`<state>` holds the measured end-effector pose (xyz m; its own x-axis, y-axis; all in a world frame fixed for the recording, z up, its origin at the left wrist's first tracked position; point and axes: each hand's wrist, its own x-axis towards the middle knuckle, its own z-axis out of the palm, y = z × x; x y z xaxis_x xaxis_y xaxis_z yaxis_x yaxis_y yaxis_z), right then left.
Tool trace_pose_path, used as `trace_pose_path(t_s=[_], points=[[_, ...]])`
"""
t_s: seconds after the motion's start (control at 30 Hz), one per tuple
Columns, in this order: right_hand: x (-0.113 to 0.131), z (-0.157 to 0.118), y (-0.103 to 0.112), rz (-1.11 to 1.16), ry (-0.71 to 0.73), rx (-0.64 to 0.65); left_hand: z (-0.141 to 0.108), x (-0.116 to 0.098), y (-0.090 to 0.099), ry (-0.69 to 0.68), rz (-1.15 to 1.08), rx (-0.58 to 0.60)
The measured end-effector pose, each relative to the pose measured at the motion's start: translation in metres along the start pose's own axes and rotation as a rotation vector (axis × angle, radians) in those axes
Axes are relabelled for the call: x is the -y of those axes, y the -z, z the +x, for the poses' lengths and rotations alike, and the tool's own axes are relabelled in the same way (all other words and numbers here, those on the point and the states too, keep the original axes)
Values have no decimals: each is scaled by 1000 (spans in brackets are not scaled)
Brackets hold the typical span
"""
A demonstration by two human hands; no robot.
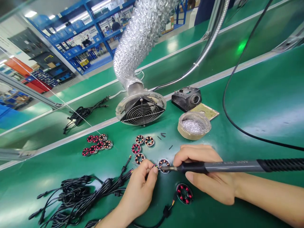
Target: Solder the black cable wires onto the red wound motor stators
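My right hand (209, 174) is closed around a soldering iron (228, 167), whose tip reaches left to a round copper-wound coil (164, 166). Thin coloured wires are pinched between the thumb and forefinger of my left hand (142, 183), at the coil's left edge. The iron's tip and the wire ends are close together; whether they touch is hard to tell. Below the coil lies a red-wound coil (184, 193) joined to a black cable (166, 212). Several more coils (136, 148) lie just beyond my left hand.
A bundle of black cables (76, 196) lies at the lower left. Farther back are grouped coils (93, 149), a fan hood (142, 112) on a silver duct (140, 38), a bowl of metal shavings (193, 126) and a dark iron stand (186, 98). A black cord (224, 95) hangs at right.
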<state>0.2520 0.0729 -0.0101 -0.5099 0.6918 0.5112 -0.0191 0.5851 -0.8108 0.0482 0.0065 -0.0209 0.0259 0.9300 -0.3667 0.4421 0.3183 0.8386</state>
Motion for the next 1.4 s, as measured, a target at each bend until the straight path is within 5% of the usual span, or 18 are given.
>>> trace_pose_path(t_s=[0.37, 0.6, 0.77, 1.07, 1.23, 1.4], points=[[5, 0, 8, -28, -35, 108, 0, -3, 0, -15, 13, -13], [6, -2, -1, 28, -9, -18, -1, -6, 1, -18, 58, 5], [10, -1, 4, -21, 8, 53, -2, -3, 2, -31, 65, 11], [5, -1, 1, -17, 61, -2, -1, -2, 1, -13, 42, 20], [23, 6, 28, -271, 92, -57, -1, 2, 1, 0, -32, 12], [37, -3, 57, -701, -62, -204, 1, 4, 1, 44, -124, 66]])
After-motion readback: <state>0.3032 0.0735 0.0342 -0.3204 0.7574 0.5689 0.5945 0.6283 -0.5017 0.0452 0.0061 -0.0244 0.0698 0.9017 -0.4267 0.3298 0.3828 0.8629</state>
